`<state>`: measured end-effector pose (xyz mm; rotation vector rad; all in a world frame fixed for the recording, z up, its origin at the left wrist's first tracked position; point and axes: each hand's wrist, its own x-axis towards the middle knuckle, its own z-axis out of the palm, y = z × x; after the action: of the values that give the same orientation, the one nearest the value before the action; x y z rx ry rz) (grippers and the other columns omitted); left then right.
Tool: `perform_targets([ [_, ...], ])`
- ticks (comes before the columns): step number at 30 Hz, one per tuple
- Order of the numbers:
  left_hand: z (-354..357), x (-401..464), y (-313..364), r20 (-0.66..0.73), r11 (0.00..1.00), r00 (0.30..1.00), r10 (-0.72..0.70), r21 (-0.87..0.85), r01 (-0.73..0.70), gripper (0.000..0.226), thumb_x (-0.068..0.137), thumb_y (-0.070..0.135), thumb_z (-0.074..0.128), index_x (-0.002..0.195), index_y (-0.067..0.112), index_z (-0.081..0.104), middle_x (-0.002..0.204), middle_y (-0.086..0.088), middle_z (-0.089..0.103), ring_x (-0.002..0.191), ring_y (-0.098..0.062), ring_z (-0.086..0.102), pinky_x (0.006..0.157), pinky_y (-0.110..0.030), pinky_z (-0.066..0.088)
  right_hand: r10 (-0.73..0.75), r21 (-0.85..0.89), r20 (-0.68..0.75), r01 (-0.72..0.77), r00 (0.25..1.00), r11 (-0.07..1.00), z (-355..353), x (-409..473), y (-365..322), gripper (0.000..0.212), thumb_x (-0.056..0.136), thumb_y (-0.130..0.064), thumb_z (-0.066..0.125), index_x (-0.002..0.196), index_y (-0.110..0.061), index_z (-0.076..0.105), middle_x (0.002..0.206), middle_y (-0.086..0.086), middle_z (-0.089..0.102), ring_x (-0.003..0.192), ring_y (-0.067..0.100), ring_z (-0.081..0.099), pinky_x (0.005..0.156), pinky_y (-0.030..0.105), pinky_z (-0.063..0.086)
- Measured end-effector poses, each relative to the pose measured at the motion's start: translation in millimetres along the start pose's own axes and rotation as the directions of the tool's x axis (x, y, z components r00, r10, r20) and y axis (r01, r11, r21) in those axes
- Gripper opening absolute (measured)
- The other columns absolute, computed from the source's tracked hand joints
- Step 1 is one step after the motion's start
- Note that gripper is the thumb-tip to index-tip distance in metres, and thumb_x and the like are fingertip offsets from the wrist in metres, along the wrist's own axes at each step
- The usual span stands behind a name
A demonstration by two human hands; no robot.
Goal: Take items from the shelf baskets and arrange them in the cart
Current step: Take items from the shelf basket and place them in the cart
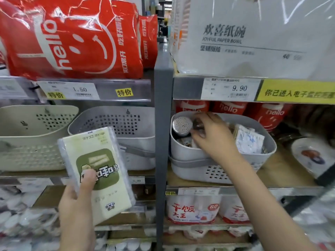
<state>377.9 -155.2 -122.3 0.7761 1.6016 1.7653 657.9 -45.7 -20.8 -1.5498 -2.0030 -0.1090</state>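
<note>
**Entry: my two arms, as seen from above**

Item one: my left hand (76, 200), bare, no ring and no glove, with the wrist and forearm below it uncovered to the bottom edge of view.

Item two: my right hand (212, 136), likewise bare, no watch or band at the wrist; the forearm runs uncovered to the lower right corner (no sleeve shows anywhere along it). Thumbnail on the left is short and unpainted.
</note>
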Motion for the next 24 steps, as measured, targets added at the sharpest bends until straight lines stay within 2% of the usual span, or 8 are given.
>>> perform_targets([
  [2, 6, -21, 23, 0.050, 0.990, 0.999, -0.016, -0.138, 0.023, 0.057, 0.055, 0.080, 0.067, 0.096, 0.039, 0.067, 0.096, 0.006, 0.073, 0.090, -0.023, 0.070, 0.070, -0.052, 0.057, -0.024, -0.044, 0.149, 0.031, 0.989, 0.999, 12, 19, -2, 0.059, 0.080, -0.031, 0.069, 0.134, -0.018, 0.048, 0.131, 0.010, 0.054, 0.117, 0.031, 0.051, 0.091, 0.036, 0.044],
  [4, 8, -31, 24, 0.112, 0.964, 0.992, -0.062, -0.250, 0.089, 0.064, 0.055, 0.068, 0.074, 0.106, 0.030, 0.066, 0.095, 0.005, 0.075, 0.080, -0.017, 0.073, 0.059, -0.041, 0.059, -0.001, -0.107, 0.280, 0.033, 0.960, 0.994, 23, 34, -2, 0.070, 0.078, -0.037, 0.072, 0.139, -0.023, 0.040, 0.137, 0.008, 0.048, 0.119, 0.031, 0.051, 0.087, 0.033, 0.043],
  [6, 11, -41, 30, 0.122, 0.954, 0.988, -0.095, -0.274, 0.125, 0.060, 0.059, 0.060, 0.069, 0.108, 0.027, 0.064, 0.092, 0.004, 0.075, 0.075, -0.015, 0.073, 0.055, -0.035, 0.058, 0.005, -0.160, 0.312, 0.047, 0.950, 0.986, 32, 41, -3, 0.071, 0.077, -0.035, 0.072, 0.138, -0.023, 0.037, 0.136, 0.008, 0.048, 0.116, 0.032, 0.052, 0.079, 0.031, 0.041],
  [8, 9, -44, 29, 0.092, 0.958, 0.989, -0.114, -0.254, 0.134, 0.056, 0.058, 0.059, 0.067, 0.103, 0.027, 0.064, 0.090, 0.004, 0.075, 0.074, -0.015, 0.073, 0.058, -0.037, 0.057, 0.003, -0.198, 0.298, 0.058, 0.955, 0.978, 36, 44, -3, 0.069, 0.077, -0.030, 0.070, 0.137, -0.023, 0.037, 0.133, 0.008, 0.051, 0.112, 0.032, 0.055, 0.074, 0.030, 0.040],
  [12, 1, -55, 22, 0.017, 0.963, 0.986, -0.165, -0.216, 0.164, 0.057, 0.055, 0.059, 0.067, 0.102, 0.026, 0.066, 0.091, -0.001, 0.075, 0.080, -0.024, 0.071, 0.066, -0.041, 0.055, -0.016, -0.116, 0.262, 0.048, 0.965, 0.992, 34, 41, -1, 0.066, 0.077, -0.027, 0.072, 0.136, -0.024, 0.042, 0.129, 0.009, 0.056, 0.110, 0.031, 0.058, 0.081, 0.033, 0.048],
  [17, -14, -68, 14, -0.004, 0.961, 0.979, -0.204, -0.191, 0.199, 0.063, 0.053, 0.063, 0.068, 0.105, 0.029, 0.068, 0.093, 0.001, 0.075, 0.081, -0.022, 0.073, 0.067, -0.038, 0.055, -0.070, -0.001, 0.100, 0.070, 0.993, 0.998, 11, 28, -6, 0.076, 0.075, -0.031, 0.075, 0.141, -0.021, 0.040, 0.137, 0.008, 0.052, 0.118, 0.032, 0.053, 0.093, 0.039, 0.046],
  [21, -30, -66, 12, -0.063, 0.968, 0.980, -0.191, -0.176, 0.177, 0.055, 0.043, 0.068, 0.077, 0.089, 0.039, 0.070, 0.085, 0.007, 0.075, 0.082, -0.023, 0.072, 0.071, -0.040, 0.055, -0.106, 0.177, -0.161, 0.134, 0.981, 0.975, -5, -8, -10, 0.071, 0.074, -0.028, 0.077, 0.136, -0.020, 0.045, 0.129, 0.006, 0.056, 0.116, 0.026, 0.053, 0.093, 0.035, 0.042],
  [24, -41, -62, 12, -0.099, 0.974, 0.983, -0.156, -0.179, 0.137, 0.077, 0.037, 0.078, 0.075, 0.100, 0.035, 0.067, 0.093, 0.007, 0.075, 0.084, -0.020, 0.072, 0.075, -0.041, 0.053, -0.138, 0.263, -0.317, 0.226, 0.938, 0.938, -10, -46, -14, 0.070, 0.079, -0.026, 0.076, 0.139, -0.013, 0.042, 0.131, 0.008, 0.053, 0.123, 0.022, 0.048, 0.102, 0.036, 0.039],
])
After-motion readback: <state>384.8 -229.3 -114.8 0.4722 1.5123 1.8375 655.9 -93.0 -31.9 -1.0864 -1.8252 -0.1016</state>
